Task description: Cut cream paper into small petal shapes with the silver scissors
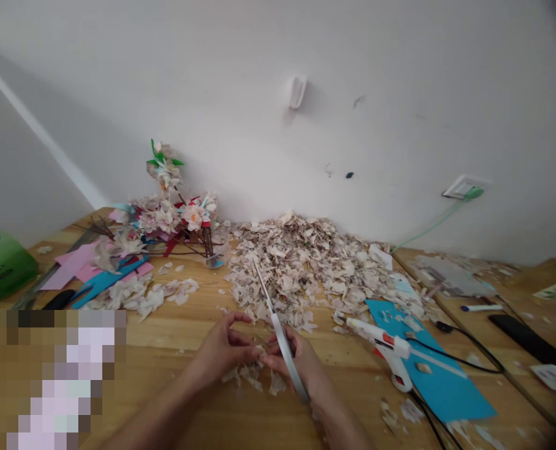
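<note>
Currently, before the scrap pile (289, 262), the left hand (222, 347), half-closed, apparently pinches a petal (259, 352); the right hand (306, 361) curls around scissors (284, 347) angled toward the pile.

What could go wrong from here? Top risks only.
1. The long pointed tool crosses the right hand, tip over the loose flake pile; a wrist turn might scatter flakes or jab something.
2. The glue gun lies with its nozzle near flakes; if hot, which I can't tell, it could scorch or stick to them.
3. Its black cord could snag and drag the gun.
</note>
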Motion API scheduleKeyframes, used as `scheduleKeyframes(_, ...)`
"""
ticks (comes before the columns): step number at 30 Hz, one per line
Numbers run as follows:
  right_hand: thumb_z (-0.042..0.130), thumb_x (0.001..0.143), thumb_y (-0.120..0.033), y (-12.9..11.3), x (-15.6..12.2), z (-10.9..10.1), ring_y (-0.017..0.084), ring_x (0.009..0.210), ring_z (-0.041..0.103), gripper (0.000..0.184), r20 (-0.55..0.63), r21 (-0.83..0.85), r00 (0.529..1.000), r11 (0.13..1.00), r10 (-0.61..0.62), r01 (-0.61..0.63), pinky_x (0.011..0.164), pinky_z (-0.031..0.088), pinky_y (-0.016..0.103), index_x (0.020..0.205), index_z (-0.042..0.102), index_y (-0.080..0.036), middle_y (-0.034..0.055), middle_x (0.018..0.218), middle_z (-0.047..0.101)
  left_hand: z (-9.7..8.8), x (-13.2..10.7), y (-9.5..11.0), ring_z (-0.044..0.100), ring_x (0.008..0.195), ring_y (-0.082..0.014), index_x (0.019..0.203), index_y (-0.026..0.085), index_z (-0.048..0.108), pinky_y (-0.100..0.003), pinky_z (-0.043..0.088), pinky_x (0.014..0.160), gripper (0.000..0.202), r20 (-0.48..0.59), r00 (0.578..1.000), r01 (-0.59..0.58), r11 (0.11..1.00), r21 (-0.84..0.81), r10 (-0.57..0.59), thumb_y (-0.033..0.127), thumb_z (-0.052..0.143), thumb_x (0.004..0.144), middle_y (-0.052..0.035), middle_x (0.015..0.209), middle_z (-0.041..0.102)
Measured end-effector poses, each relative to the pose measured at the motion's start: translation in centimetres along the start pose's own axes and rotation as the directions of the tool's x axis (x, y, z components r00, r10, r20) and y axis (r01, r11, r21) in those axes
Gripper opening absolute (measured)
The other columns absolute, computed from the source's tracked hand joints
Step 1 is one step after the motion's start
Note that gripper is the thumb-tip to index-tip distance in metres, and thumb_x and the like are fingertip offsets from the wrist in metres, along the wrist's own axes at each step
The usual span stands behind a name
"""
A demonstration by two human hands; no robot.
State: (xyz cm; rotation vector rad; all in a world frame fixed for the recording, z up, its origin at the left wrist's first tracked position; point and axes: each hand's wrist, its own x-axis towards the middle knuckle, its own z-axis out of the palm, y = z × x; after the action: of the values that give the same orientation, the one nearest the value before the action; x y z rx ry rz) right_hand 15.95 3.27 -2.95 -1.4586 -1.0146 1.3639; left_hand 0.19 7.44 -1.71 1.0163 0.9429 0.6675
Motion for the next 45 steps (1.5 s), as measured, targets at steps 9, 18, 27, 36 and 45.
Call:
scheduleKeyframes(9, 0.068, 0.054, -0.030, -1.7, -0.1, -3.0, 0.017, 0.058, 0.052, 0.027, -0.132, -0.230, 0.985, 0.970, -0.109, 0.076, 0.055, 0.040, 0.026, 0.073, 0.053, -0.019, -0.0033, 0.061, 0.055, -0.5, -0.1, -0.1, 0.063, 0.061, -0.0160, 0.089, 0.015, 0.055, -0.026, 0.045, 0.057, 0.039, -0.032, 0.999, -0.033, 0.992, 0.120, 0.037, 0.021, 0.071, 0.054, -0.0039, 0.070, 0.070)
scheduleKeyframes(18, 0.064, 0.057, -0.036, -1.7, 0.9, -6.0, 0.022, 0.063, 0.057, 0.027, -0.341, -0.337, 0.924, 0.940, -0.171, 0.050, 0.061, 0.043, 0.031, 0.076, 0.055, -0.019, 0.0020, 0.067, 0.062, -1.0, 0.9, 1.1, 0.056, 0.102, -0.0233, 0.101, 0.020, 0.061, -0.036, 0.037, 0.091, 0.039, -0.065, 0.926, -0.235, 0.701, 0.673, 0.372, 0.009, 0.048, 0.066, -0.0074, 0.105, 0.065)
scheduleKeyframes(27, 0.056, 0.064, -0.035, -0.6, 1.4, -6.5, 0.025, 0.070, 0.061, 0.022, -0.417, -0.393, 0.891, 0.919, -0.182, 0.004, 0.065, 0.043, 0.033, 0.080, 0.057, -0.019, 0.0054, 0.074, 0.066, -1.8, -1.2, -1.9, 0.054, 0.105, -0.0221, 0.135, 0.025, 0.024, -0.035, 0.036, 0.091, 0.066, 0.021, 0.950, -0.236, 0.673, 0.700, 0.311, 0.012, 0.045, 0.074, -0.0080, 0.102, 0.066)
scheduleKeyframes(36, 0.051, 0.066, -0.035, -1.3, 0.9, -5.2, 0.026, 0.073, 0.059, 0.024, -0.384, -0.448, 0.903, 0.894, -0.193, 0.001, 0.066, 0.041, 0.033, 0.081, 0.056, -0.018, 0.0089, 0.079, 0.065, -1.2, 1.2, 0.8, 0.055, 0.088, -0.0209, 0.125, 0.022, 0.034, -0.032, 0.038, 0.080, 0.061, -0.055, 0.922, -0.170, 0.527, 0.833, 0.383, 0.011, 0.047, 0.066, -0.0058, 0.096, 0.060)
scheduleKeyframes(45, 0.052, 0.068, -0.035, -1.3, 0.3, -3.9, 0.026, 0.076, 0.061, 0.027, -0.353, -0.451, 0.915, 0.892, -0.197, 0.018, 0.067, 0.042, 0.033, 0.088, 0.056, -0.017, 0.0093, 0.081, 0.066, -1.6, 2.0, -0.2, 0.056, 0.074, -0.0176, 0.110, 0.019, 0.046, -0.031, 0.040, 0.072, 0.038, -0.089, 0.920, -0.185, 0.623, 0.760, 0.381, 0.015, 0.047, 0.072, -0.0039, 0.079, 0.061)
